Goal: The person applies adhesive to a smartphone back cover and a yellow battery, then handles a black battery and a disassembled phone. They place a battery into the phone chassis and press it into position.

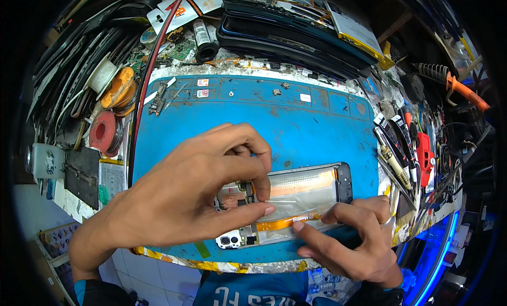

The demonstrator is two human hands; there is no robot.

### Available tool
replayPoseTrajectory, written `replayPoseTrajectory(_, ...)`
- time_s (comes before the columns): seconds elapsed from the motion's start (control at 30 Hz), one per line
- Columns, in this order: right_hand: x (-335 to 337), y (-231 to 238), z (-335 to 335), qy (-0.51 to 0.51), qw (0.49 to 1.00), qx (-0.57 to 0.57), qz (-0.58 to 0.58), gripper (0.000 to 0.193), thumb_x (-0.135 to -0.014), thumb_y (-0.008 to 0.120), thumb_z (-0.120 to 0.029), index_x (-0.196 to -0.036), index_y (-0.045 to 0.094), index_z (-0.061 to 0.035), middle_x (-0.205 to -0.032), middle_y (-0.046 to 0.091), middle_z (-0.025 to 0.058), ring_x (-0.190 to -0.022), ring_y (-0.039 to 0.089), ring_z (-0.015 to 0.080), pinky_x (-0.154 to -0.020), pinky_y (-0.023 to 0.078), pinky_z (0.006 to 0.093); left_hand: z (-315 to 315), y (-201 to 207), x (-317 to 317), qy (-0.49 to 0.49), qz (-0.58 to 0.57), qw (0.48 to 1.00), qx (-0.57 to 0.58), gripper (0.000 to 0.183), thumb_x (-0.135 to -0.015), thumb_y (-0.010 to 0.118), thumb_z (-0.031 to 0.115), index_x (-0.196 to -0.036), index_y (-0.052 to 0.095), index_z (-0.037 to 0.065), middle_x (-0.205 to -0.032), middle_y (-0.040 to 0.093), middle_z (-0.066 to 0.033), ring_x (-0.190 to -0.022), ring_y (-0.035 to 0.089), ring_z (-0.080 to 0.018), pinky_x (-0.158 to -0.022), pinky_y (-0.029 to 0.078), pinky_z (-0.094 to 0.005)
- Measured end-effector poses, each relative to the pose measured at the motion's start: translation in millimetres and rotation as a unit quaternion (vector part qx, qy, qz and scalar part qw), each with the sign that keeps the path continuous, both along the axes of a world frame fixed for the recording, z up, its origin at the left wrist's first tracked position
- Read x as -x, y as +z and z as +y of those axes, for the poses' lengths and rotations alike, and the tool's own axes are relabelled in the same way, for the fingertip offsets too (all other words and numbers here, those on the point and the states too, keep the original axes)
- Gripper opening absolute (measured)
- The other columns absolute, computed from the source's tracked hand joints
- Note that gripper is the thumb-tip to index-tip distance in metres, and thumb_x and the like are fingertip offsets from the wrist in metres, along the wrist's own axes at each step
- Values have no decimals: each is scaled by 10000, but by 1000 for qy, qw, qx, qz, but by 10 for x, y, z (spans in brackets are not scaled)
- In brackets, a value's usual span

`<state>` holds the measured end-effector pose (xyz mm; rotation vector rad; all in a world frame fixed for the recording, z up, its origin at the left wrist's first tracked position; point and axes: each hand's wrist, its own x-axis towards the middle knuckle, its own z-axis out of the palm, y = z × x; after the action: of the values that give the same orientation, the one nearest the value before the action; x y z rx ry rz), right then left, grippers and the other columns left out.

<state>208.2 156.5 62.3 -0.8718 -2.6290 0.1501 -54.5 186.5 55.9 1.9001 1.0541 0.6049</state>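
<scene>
An opened smartphone (344, 183) lies on a blue repair mat (185, 131), its camera end to the left and its inside facing up. Over its left part bends my left hand (195, 179), thumb and index finger closed in a pinch above the middle of the phone. Whatever sits between those fingertips is too small to make out. An orange flex cable (274, 223) runs lengthwise along the phone's near side. My right hand (359, 237) holds this cable by its right part, with thumb and index fingertips on it. A pale flat area shows inside the phone frame.
A stack of dark phones or tablets (285, 42) rises behind the mat. Solder and wire spools (105, 131) stand at the left. Tweezers, a red tool (425, 158) and an orange-handled soldering iron (467, 92) are on the right. Small parts (158, 100) lie along the mat's far edge.
</scene>
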Motion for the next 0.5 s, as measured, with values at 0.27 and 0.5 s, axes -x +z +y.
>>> replayPoseTrajectory(0.27,16,28,-9,13,1000,-7,-23,337,-734,781,-344,-1035,744,-197,-992,611,-35,-870,536,129,-685,385,286,6,-1,13,-9,1,1000,-11,171,-728,840,159,-808,730,56,-1017,606,-75,-912,597,-175,-671,490,-302)
replayPoseTrajectory(0.5,-84,-21,-1,0,994,3,105,300,-699,795,-324,-949,733,-170,-934,633,-38,-819,551,135,-674,385,286,11,-20,15,-16,-9,999,-35,172,-729,840,159,-813,728,59,-1025,609,-80,-914,599,-178,-685,496,-300)
